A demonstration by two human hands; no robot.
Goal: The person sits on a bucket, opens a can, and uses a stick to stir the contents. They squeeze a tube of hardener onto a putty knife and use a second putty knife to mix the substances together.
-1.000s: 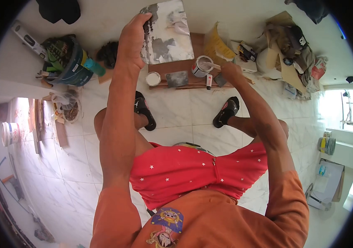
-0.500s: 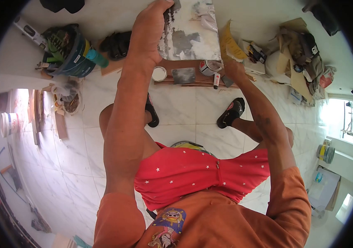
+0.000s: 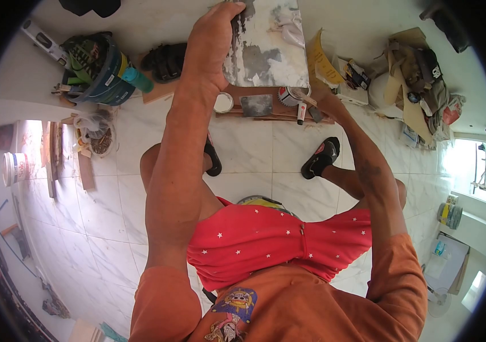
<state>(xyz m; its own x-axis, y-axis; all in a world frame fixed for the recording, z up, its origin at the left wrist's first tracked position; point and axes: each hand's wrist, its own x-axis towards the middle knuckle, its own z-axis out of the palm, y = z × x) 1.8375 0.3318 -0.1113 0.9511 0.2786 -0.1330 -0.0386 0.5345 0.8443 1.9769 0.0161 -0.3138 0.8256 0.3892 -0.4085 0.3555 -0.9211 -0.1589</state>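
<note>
My left hand [image 3: 209,48] grips the left edge of a flat putty board [image 3: 266,57], thumb on top. Its face is smeared with grey and white putty, and a pale lump sits near the upper right. Just beyond the board's lower right corner, my right hand [image 3: 324,98] is closed around what looks like a thin pale stick [image 3: 305,98]. The stick reaches over an open tin [image 3: 288,97], which the board partly hides. Beside the tin lie a small white-and-red tube [image 3: 301,113], a grey-smeared plate [image 3: 256,105] and a round white lid [image 3: 223,102].
A dark bucket [image 3: 112,85] of tools stands at the left, with a turquoise bottle [image 3: 136,80] beside it. A curved yellow sheet [image 3: 323,60] leans behind my right hand. Cardboard and bags [image 3: 417,85] are piled at the right. My feet rest on marble-patterned tiles [image 3: 243,154].
My right hand has moved down slightly, and the pale stick now shows over the tin. The board has shifted slightly right and down, still in my left hand.
</note>
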